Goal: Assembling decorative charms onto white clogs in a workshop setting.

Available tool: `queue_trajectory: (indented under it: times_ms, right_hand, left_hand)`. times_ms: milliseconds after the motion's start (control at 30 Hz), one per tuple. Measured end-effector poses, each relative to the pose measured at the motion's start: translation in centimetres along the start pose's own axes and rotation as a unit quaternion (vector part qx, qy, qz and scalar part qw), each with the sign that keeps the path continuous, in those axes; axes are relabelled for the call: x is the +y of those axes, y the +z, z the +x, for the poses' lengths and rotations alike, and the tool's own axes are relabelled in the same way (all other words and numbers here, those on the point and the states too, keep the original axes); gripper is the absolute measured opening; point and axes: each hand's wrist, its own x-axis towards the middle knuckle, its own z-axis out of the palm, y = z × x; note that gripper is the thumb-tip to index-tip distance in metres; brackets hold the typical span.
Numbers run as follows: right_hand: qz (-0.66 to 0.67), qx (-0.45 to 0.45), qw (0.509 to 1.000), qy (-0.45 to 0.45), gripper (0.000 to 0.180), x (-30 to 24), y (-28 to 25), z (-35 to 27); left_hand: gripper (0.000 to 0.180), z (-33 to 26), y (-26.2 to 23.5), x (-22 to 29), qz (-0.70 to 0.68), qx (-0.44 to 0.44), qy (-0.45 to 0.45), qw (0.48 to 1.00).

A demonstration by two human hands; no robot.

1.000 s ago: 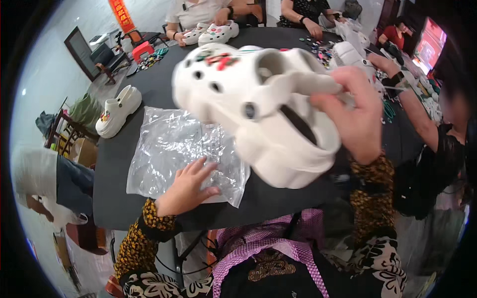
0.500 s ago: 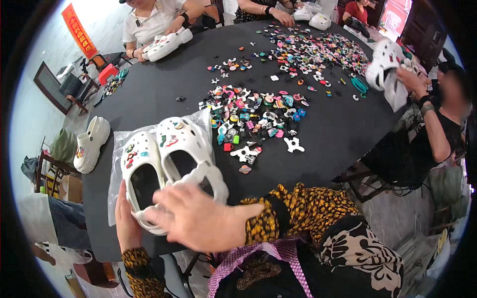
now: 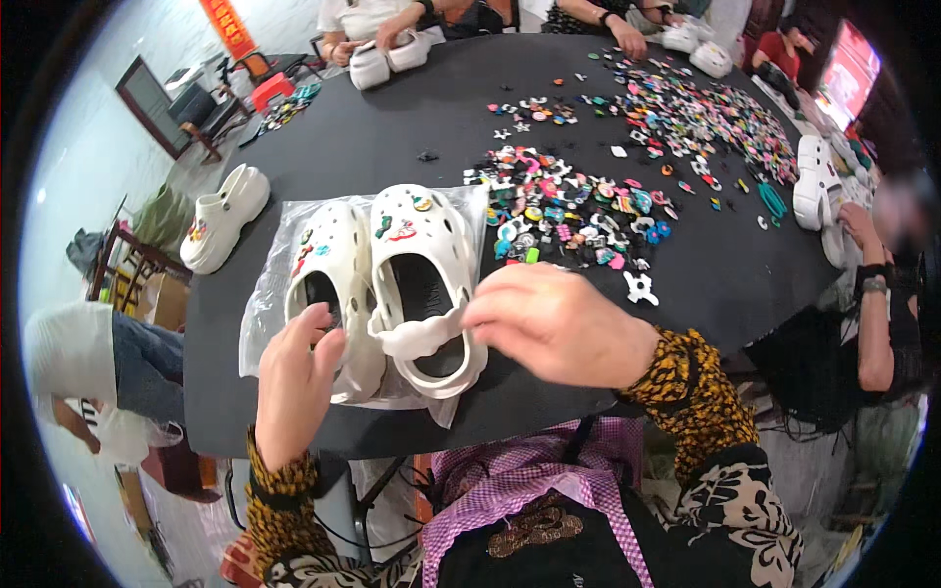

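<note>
Two white clogs lie side by side, toes away from me, on a clear plastic bag (image 3: 265, 328). Colourful charms decorate the toes of the left clog (image 3: 338, 240) and the right clog (image 3: 431, 230). My right hand (image 3: 569, 328) is beside the right clog, its fingertips closed at the right end of the white heel strap (image 3: 417, 340), which lies across the shoe opening. My left hand (image 3: 299, 382) hovers by the left clog's outer heel side, thumb and fingers apart, with nothing visible in it. It partly covers that clog's opening.
Loose charms (image 3: 569, 216) are heaped beyond my right hand, with a larger spread (image 3: 716, 118) farther off. A single white clog (image 3: 225, 220) stands at the table's left edge. People around the black table (image 3: 343, 147) handle other clogs. Teal scissors (image 3: 771, 200) lie at the right.
My right hand has moved from above the clogs to the right clog's strap end. My left hand has come off the left clog's outer side. The view has shifted.
</note>
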Motion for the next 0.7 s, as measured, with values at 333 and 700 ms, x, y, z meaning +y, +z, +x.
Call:
queue_trajectory:
  times_ms: [333, 700]
  right_hand:
    - [-0.091, -0.069, 0.991, 0.075, 0.011, 1.8, -1.6, -6.8]
    - [-0.093, -0.113, 0.984, 0.098, 0.012, 1.5, -3.1, -10.4]
  left_hand:
    - [0.054, 5.7, 0.4, -1.1, -0.044, -0.200, -0.129, 0.970]
    - [0.028, 8.4, 2.9, -1.3, 0.061, -0.181, -0.131, 0.973]
